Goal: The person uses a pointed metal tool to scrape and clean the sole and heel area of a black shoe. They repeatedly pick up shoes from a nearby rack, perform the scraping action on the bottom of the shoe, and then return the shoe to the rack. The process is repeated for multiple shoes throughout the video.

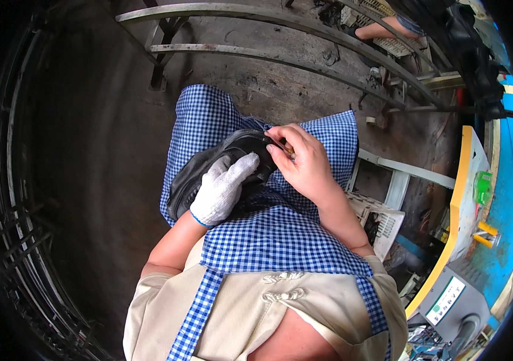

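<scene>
A black shoe [193, 177] lies across my lap, on the blue-and-white checked apron [262, 237]. My left hand [219, 189], in a white knitted glove with a blue cuff edge, grips the shoe from above, its thumb pressed along the upper. At the shoe's far right end, my bare right hand [305, 161] pinches with thumb and forefinger, close against the black material. Something small and yellowish-brown shows between the curled fingers; its kind is hidden.
Curved metal rails [256, 57] cross the floor ahead. Another person's leg [389, 28] shows at the top right. On the right stand a blue-topped bench [512, 198] with a yellow edge, a green object [482, 188], a grey machine box [452, 304] and a white plastic crate [386, 231]. Metal racks [12, 198] line the left.
</scene>
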A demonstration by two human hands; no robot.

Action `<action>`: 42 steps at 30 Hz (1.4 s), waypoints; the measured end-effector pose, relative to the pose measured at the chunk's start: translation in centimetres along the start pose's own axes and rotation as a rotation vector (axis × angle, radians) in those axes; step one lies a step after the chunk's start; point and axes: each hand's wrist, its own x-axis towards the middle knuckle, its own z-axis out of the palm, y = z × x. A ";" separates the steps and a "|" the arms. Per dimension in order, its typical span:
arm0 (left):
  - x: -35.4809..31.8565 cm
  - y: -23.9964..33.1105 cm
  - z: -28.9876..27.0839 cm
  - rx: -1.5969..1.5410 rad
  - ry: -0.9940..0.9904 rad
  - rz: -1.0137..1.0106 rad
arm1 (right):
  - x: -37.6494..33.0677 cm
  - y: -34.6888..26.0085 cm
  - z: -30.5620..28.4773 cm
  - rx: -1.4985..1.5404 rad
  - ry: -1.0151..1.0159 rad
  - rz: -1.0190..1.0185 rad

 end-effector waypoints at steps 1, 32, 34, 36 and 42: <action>0.0 0.1 0.1 0.002 0.010 -0.013 | 0.0 0.0 0.0 0.004 -0.006 -0.007; 0.1 1.1 -0.3 -0.313 -0.017 0.092 | -0.6 -0.6 -2.4 -0.026 -0.106 0.021; -0.2 1.7 -0.2 -0.311 -0.010 0.102 | -1.8 -0.3 -2.7 -0.049 -0.119 -0.052; 0.1 1.4 -0.6 -0.296 -0.022 0.128 | -2.7 0.2 -2.6 -0.096 -0.120 -0.104; -0.1 1.8 0.0 -0.281 -0.011 0.118 | -2.6 -0.6 -1.9 -0.367 -0.078 -0.140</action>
